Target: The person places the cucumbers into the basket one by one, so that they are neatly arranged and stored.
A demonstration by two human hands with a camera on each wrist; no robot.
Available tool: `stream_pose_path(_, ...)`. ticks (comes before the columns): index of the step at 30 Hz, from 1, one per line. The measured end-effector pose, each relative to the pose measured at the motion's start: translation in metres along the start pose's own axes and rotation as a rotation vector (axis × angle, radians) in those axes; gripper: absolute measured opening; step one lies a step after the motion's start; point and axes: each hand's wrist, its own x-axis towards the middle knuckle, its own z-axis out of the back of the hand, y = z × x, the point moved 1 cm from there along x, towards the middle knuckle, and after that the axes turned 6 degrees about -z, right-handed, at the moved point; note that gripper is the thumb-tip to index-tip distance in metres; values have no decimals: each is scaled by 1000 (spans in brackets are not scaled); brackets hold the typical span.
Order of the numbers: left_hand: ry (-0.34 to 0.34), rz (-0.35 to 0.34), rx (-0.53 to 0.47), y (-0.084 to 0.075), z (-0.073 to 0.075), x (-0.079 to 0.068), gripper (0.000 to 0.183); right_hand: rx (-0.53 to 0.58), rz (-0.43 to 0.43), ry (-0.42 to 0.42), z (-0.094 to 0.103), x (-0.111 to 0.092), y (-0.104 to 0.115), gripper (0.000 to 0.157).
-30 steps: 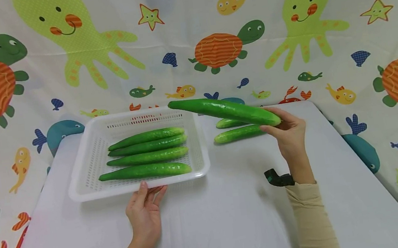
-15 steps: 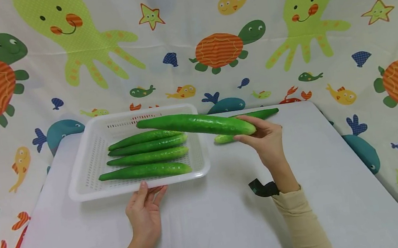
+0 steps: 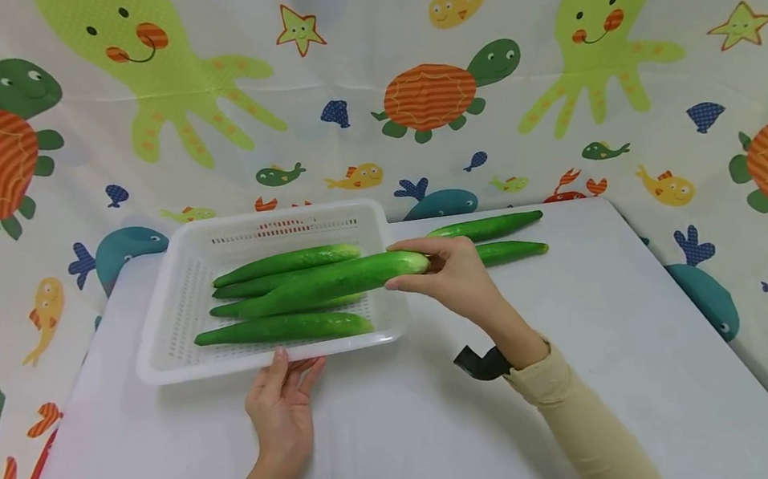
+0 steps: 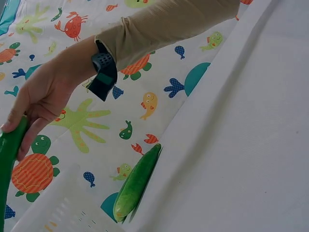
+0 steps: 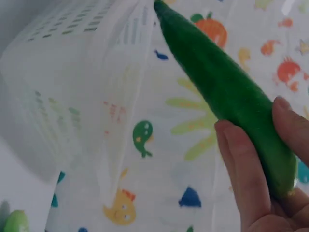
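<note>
My right hand (image 3: 457, 274) pinches the pale end of a cucumber (image 3: 338, 279) between thumb and fingers. This cucumber hangs over a white perforated basket (image 3: 167, 375), its dark tip pointing left. In the right wrist view, fingers lie along one side of the held cucumber (image 5: 227, 92) and the thumb on the other. Several cucumbers (image 3: 283, 330) lie side by side in the basket; the held one partly covers them. At the basket's front rim, my left hand (image 3: 281, 411) grips with the thumb up against the rim and fingers underneath.
Two more cucumbers lie on the white table right of the basket, a rear one (image 3: 495, 226) and a nearer one (image 3: 517, 250) partly behind my right hand. A curtain (image 3: 344, 50) printed with sea animals hangs behind the table (image 3: 411, 446).
My right hand has carried the cucumber left and down from above the table to over the basket. The left hand stays at the basket's front rim.
</note>
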Motion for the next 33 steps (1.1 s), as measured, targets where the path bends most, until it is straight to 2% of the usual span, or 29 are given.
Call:
stream_pose_path(7, -7, 5, -1, 1, 0, 0, 21, -236, -19, 141, -26, 17, 21, 40)
stream_pose_path(11, -16, 7, 2, 1, 1, 0, 20, -374, 25, 194, -41, 27, 32, 37)
stream_pose_path(16, -6, -2, 0, 1, 1, 1, 19, -412, 68, 252, -58, 37, 40, 32)
stream_pose_path(21, 6, 0, -3, 1, 1, 1, 16, -468, 56, 305, -70, 46, 45, 22)
stream_pose_path(23, 7, 3, -6, 1, 0, 1, 15, -523, 37, 328, -74, 49, 45, 21)
stream_pose_path(24, -1, 6, -11, 1, 0, 1, 16, -556, 20, 347, -76, 51, 45, 25)
stream_pose_path(28, -20, 10, -11, 1, 0, 2, 17, -680, -88, 460, -83, 58, 39, 53)
stream_pose_path(30, -24, 11, -9, 1, 0, 2, 17, -733, -156, 532, -87, 63, 35, 59)
stream_pose_path(33, -18, 8, -13, 1, -1, 1, 17, -795, -263, 619, -94, 69, 29, 43)
